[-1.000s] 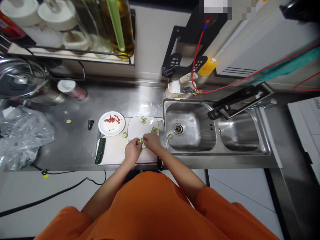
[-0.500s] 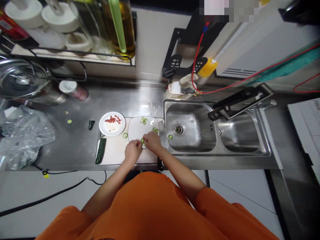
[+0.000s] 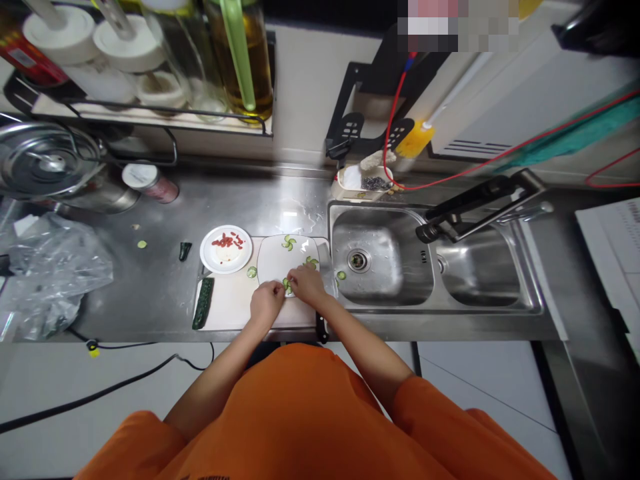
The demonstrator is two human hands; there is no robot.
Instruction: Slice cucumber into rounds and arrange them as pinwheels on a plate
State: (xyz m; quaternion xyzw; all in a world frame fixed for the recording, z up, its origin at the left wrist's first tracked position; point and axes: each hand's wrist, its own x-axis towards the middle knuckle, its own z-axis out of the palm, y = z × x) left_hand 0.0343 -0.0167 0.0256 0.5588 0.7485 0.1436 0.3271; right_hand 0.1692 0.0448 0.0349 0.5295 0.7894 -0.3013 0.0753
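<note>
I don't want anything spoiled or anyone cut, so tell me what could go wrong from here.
The black knife handle sits near the right forearm at the front edge of the counter; a bump might shift it. The left hand and right hand are close around cucumber slices on the squarish plate; a finger could disturb them. The cucumber at the left edge of the cutting board might roll.

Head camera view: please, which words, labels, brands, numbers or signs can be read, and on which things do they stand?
No text is readable.
Orange cloth shirt: print cut off.
Red container, upper left: label blurred.
Pinkish cylindrical can: label too small.
White flat panel, right: print too small.
</note>
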